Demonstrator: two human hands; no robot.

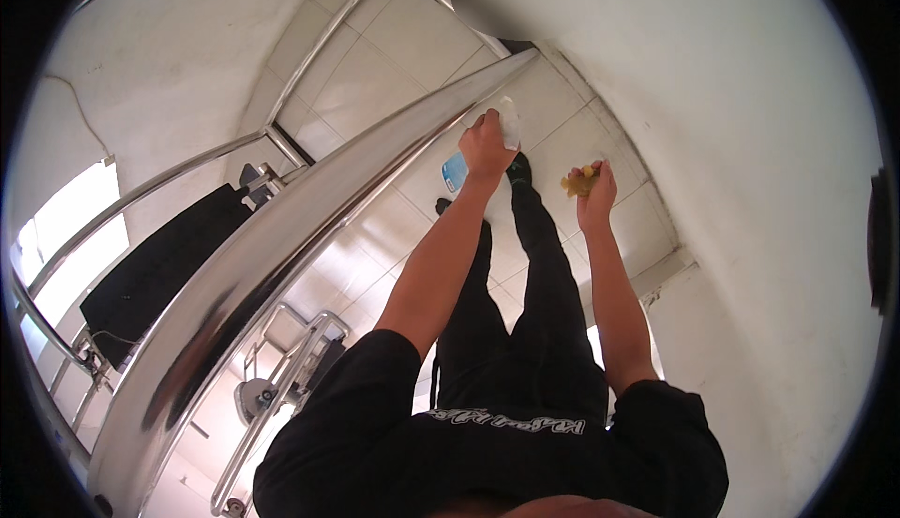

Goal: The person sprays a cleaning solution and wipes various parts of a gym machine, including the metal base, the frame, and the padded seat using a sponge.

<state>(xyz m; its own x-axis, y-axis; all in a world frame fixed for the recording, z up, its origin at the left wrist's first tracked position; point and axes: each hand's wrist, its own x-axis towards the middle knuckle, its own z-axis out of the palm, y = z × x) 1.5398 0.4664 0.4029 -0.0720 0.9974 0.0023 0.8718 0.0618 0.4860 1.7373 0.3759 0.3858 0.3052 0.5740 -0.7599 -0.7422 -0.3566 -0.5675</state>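
My left hand (pixel 486 147) is closed around what looks like a spray bottle. Its whitish upper part (pixel 509 123) shows beyond my fingers, and a blue-labelled body (pixel 455 170) shows below the hand; my fist hides the middle. In my right hand (pixel 598 191) is a crumpled yellow-brown cloth or sponge (pixel 581 182), squeezed between the fingers. Both arms reach out ahead of me, the hands apart from each other. The cloth does not appear to touch the wall.
A thick polished metal bar (pixel 337 215) runs diagonally on my left. Beyond it are thinner metal rails (pixel 330 36) and a black panel (pixel 165 272). Metal-framed equipment (pixel 281 391) stands at lower left. A pale wall (pixel 738 166) rises on my right, above the tiled floor (pixel 555 106).
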